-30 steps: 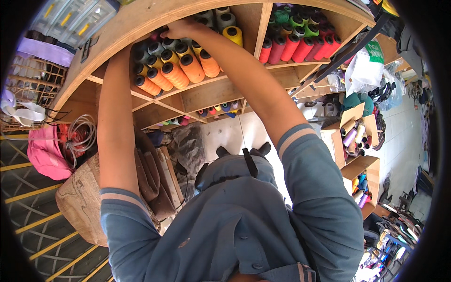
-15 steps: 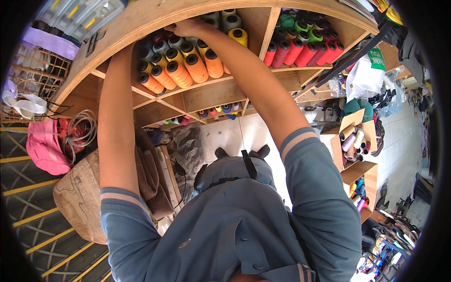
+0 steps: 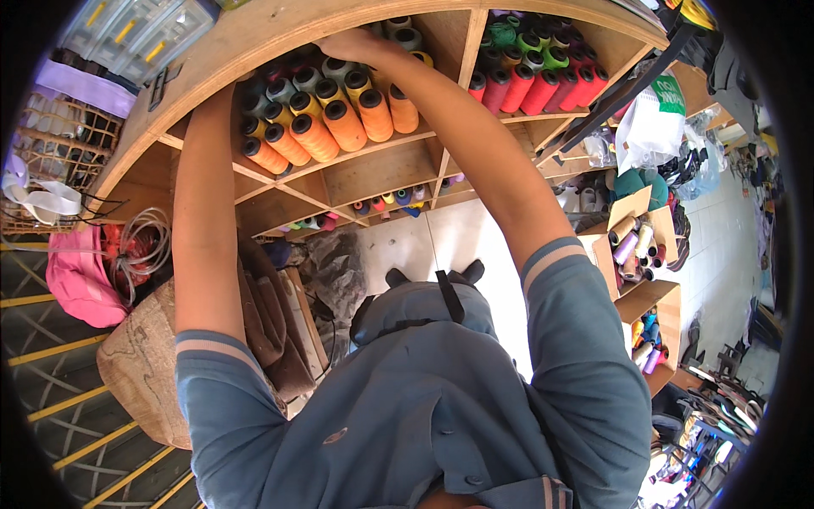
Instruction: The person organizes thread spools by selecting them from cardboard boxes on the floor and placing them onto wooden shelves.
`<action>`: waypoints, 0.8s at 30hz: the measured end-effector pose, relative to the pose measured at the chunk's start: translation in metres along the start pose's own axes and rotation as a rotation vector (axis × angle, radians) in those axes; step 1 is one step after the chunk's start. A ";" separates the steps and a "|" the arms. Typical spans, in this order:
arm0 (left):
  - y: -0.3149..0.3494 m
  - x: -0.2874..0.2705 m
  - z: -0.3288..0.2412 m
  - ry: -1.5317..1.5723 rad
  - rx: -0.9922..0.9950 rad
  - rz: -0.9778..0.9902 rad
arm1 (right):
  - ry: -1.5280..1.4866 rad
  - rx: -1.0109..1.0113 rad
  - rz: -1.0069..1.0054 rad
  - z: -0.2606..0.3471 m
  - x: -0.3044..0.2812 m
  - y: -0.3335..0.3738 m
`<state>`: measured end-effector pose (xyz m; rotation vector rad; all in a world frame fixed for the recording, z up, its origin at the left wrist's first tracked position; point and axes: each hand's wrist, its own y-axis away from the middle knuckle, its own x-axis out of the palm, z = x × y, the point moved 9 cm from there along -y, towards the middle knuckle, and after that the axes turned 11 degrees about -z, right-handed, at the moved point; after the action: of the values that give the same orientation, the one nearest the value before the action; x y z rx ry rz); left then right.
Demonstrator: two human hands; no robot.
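Observation:
Both my arms reach into a wooden shelf compartment (image 3: pixel 352 165) filled with upright thread cones. My left forearm (image 3: pixel 208 195) goes in at its left end, and the left hand is hidden behind the shelf's top board. At the back rows my right hand (image 3: pixel 352 44) shows its back above grey thread cones (image 3: pixel 337 69). Its fingers are mostly hidden, so I cannot tell what they hold. In front stand orange thread cones (image 3: pixel 346 125), with yellow thread cones (image 3: pixel 326 91) behind them.
The neighbouring compartment to the right holds red thread cones (image 3: pixel 540 90) and green ones behind. Smaller spools (image 3: pixel 403 198) sit lower. A wicker basket (image 3: pixel 64 148) and pink bag (image 3: pixel 80 276) are at left. Open cardboard boxes (image 3: pixel 657 297) of spools stand at right.
My right hand has shifted a little to the right over the back rows of cones. The whole view has moved slightly, and the left arm stays deep in the shelf.

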<state>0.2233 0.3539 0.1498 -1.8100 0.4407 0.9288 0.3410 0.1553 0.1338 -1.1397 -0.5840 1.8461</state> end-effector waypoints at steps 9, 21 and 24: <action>-0.008 0.013 -0.004 -0.013 0.037 0.015 | -0.207 0.150 0.063 -0.033 -0.011 0.015; -0.004 0.010 -0.041 -0.379 0.333 -0.209 | -0.276 0.049 -0.068 0.041 -0.131 0.084; 0.034 -0.016 -0.088 -0.034 0.276 -0.184 | -0.198 -0.025 -0.098 0.058 -0.176 0.124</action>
<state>0.2257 0.2586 0.1577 -1.5526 0.3548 0.7322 0.2742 -0.0567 0.1528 -0.9334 -0.7640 1.8829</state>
